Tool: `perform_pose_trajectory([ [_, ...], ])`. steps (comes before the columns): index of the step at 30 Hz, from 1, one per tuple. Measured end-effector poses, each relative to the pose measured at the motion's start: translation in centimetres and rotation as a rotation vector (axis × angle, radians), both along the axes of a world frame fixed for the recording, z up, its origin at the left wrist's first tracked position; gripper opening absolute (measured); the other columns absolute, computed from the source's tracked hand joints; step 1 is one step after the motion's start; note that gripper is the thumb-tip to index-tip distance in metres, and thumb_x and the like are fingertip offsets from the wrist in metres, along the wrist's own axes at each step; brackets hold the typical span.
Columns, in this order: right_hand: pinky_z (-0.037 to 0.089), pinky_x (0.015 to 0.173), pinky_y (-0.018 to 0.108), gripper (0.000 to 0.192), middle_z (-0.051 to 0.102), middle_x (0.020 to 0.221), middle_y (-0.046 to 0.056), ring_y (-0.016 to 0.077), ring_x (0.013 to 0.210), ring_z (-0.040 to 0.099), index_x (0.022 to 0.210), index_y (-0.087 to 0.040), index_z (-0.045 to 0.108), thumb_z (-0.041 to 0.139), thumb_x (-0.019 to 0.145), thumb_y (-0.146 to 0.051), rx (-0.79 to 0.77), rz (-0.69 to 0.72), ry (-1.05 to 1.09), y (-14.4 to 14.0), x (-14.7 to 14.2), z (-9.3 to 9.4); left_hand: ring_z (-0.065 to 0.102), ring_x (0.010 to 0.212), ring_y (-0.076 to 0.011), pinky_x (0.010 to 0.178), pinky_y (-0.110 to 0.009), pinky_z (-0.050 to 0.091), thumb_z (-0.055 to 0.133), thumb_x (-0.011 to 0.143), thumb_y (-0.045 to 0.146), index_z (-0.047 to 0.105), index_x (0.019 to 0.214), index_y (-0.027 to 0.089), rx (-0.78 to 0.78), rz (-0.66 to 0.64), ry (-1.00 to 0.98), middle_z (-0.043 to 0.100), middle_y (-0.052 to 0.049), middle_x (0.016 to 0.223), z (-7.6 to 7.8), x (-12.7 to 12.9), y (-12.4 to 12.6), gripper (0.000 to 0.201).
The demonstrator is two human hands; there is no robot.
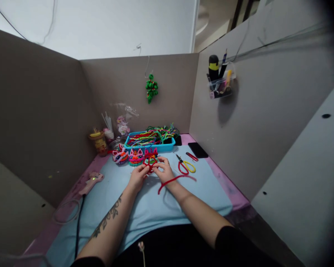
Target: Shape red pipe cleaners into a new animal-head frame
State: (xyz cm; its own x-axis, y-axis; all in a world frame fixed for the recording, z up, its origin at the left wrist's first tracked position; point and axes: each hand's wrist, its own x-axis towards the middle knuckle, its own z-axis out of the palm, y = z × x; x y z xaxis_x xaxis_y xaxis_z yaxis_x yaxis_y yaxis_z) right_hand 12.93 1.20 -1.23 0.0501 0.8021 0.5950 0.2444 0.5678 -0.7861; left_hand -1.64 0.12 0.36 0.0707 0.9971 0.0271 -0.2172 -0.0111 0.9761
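Over blue mat [200,193], left hand [137,177] and right hand [164,171] pinch red pipe cleaner [174,180], forearms converging

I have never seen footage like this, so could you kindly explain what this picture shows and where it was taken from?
The picture comes from a camera worn on a person's head, looking down at their own bare hands in a cardboard-walled booth. The left hand and right hand together pinch a red pipe cleaner over a light blue mat. Behind them stand three small finished figures, a blue tray of pipe cleaners, scissors, a phone and, at left, a glue gun.
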Motion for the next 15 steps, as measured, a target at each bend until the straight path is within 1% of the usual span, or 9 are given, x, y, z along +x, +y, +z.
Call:
perform_pose_trajectory([
  [3,0.038,0.095,0.037,0.008,0.048,0.112,0.008,0.0219,0.109,0.048,0.071,-0.020,0.068,0.066,0.071,-0.028,-0.097,0.021,0.065,-0.10,-0.01,0.12,0.050,0.054,-0.0088,0.046,-0.018,0.030,0.070,0.064,0.044,0.059,0.070,0.014,0.031,-0.001,0.083,0.059,0.000,0.061,-0.03,0.06,-0.10,0.033],
  [8,0.044,0.083,0.033,0.014,0.046,0.120,0.008,0.0225,0.109,0.049,0.070,-0.019,0.067,0.065,0.071,-0.033,-0.215,0.084,0.112,-0.24,0.26,0.29,0.047,0.050,-0.0087,0.045,-0.019,0.029,0.068,0.065,0.047,0.059,0.067,0.013,0.088,-0.016,0.173,0.059,-0.001,0.059,0.01,-0.01,-0.11,0.034],
  [11,0.044,0.081,0.032,0.014,0.046,0.121,0.008,0.0225,0.111,0.048,0.070,-0.019,0.067,0.065,0.071,-0.033,-0.226,0.110,0.099,-0.08,0.40,0.15,0.044,0.049,-0.0078,0.045,-0.019,0.028,0.068,0.066,0.045,0.058,0.066,0.013,0.087,-0.025,0.168,0.057,-0.001,0.058,0.04,0.03,-0.15,0.033],
  [15,0.044,0.084,0.032,0.011,0.049,0.117,0.008,0.0217,0.109,0.049,0.075,-0.020,0.068,0.064,0.071,-0.030,-0.191,0.091,0.094,0.01,0.29,0.06,0.049,0.052,-0.0094,0.046,-0.018,0.029,0.070,0.063,0.046,0.057,0.068,0.014,0.007,0.004,0.074,0.057,0.000,0.059,0.15,0.16,-0.28,0.034],
])
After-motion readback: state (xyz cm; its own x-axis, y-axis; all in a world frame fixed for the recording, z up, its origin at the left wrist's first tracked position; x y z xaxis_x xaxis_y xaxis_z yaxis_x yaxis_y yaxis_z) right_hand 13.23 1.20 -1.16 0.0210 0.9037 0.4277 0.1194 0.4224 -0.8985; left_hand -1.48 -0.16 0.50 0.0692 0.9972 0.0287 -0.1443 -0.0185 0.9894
